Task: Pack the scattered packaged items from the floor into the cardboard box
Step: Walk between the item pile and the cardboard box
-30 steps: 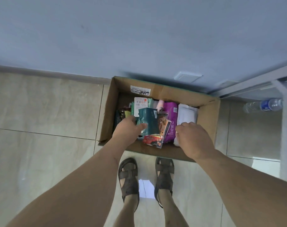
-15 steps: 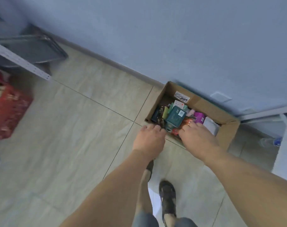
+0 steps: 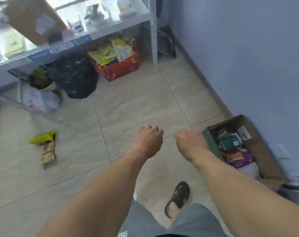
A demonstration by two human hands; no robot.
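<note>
The cardboard box (image 3: 262, 151) stands on the floor at the right, against the blue wall, filled with several packaged items (image 3: 230, 144). Two packets lie on the tiles at the left: a yellow-green packet (image 3: 42, 137) and, touching it, a tan packet (image 3: 47, 152). My left hand (image 3: 148, 139) and my right hand (image 3: 190, 141) hover above the bare tiles in the middle, both with fingers curled under and nothing held. My right hand is just left of the box's near corner.
A metal shelf (image 3: 73, 36) runs along the top left. Under it stand a red basket (image 3: 121, 65) of snack packs, a black bag (image 3: 73, 76) and a pale plastic bag (image 3: 41, 98). My sandalled foot (image 3: 178, 196) is on the tiles below my hands.
The view has swung left away from the box. Both hands have come out of the box and now hang over the floor, holding nothing. The packets on the floor have come into sight.
</note>
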